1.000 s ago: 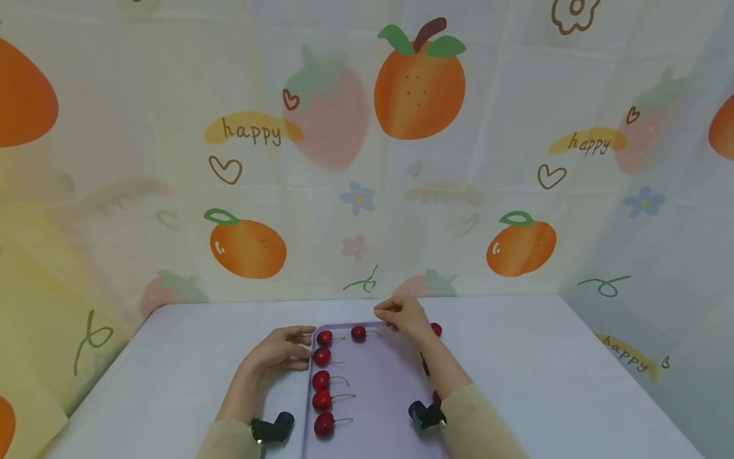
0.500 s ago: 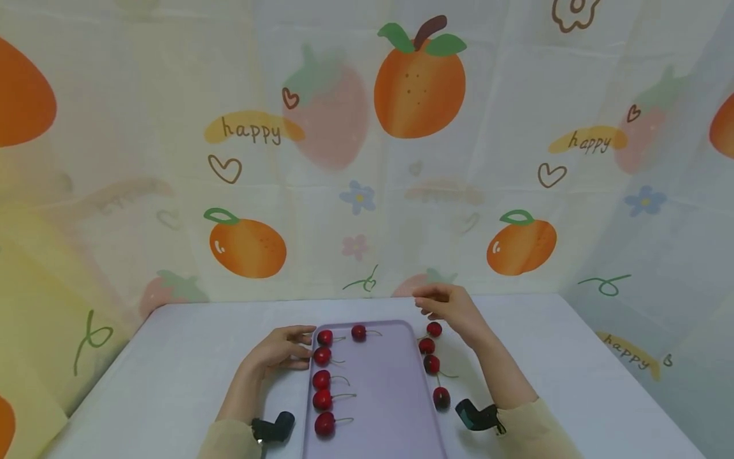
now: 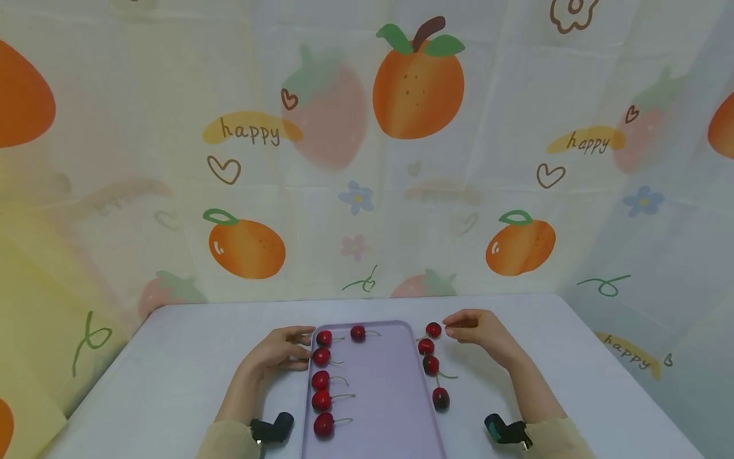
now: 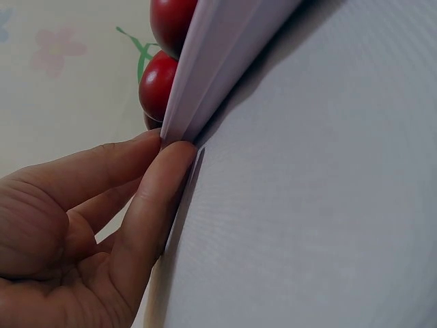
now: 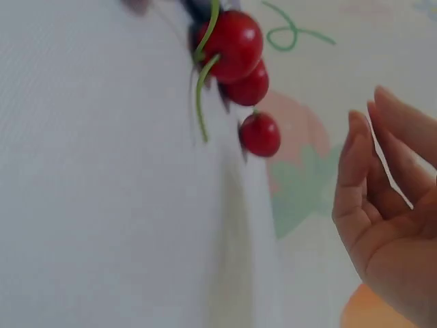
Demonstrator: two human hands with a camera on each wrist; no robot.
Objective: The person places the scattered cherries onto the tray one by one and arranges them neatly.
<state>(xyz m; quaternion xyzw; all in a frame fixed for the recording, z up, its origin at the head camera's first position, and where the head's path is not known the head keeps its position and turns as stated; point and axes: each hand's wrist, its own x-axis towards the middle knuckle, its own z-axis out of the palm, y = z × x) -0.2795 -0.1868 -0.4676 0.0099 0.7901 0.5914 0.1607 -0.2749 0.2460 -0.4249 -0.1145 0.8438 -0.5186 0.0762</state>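
My left hand lies against the left side of a lilac tray, near its far corner. In the left wrist view, its straight thumb and index finger touch the tray's edge. Beside the tray's right side, my right hand hovers just right of the farthest loose cherry. Its fingers are lightly bent with a gap to the thumb and nothing between them, as the right wrist view shows. Other loose cherries line up toward me there, the nearest one dark red.
On the tray, several cherries form a column along the left side, stems pointing right. One more cherry lies along the far edge. A white table extends around the tray, up to a fruit-printed cloth behind.
My right hand has moved from above the tray's far edge out to the right, then down beside the farthest loose cherry. The loose cherries are uncovered. My left hand stays put.
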